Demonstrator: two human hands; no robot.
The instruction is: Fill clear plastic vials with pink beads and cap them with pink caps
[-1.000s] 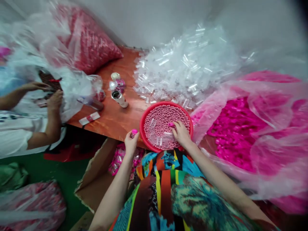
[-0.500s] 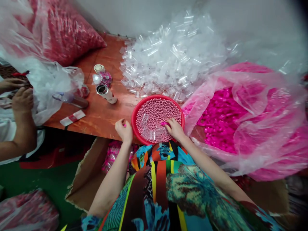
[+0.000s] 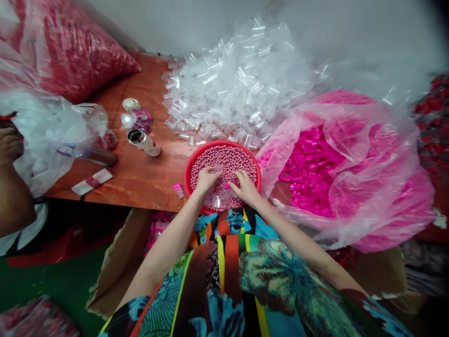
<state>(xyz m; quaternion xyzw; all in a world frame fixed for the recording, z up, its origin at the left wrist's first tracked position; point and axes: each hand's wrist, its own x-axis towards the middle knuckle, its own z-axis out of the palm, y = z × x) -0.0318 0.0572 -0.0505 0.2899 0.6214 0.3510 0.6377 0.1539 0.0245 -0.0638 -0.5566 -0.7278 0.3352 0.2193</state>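
Observation:
A red basin of small pink beads sits at the table's front edge. Over the beads, my left hand is closed on a clear plastic tube. Opposite it, my right hand pinches a bright pink cap; cap and tube are apart. More clear tubes lie on the beads at the basin's near side. Just left of the rim, a small bead-filled container with a pink cap rests on the table.
Clear tubes form a large heap behind the basin. To the right lies an open plastic bag of pink caps. A steel flask and a bottle stand on the left. A co-worker's arm shows at far left.
My left hand has moved right, from beside the basin to over the beads, and now holds a tube. A capped container now rests left of the basin. My right hand still pinches a cap.

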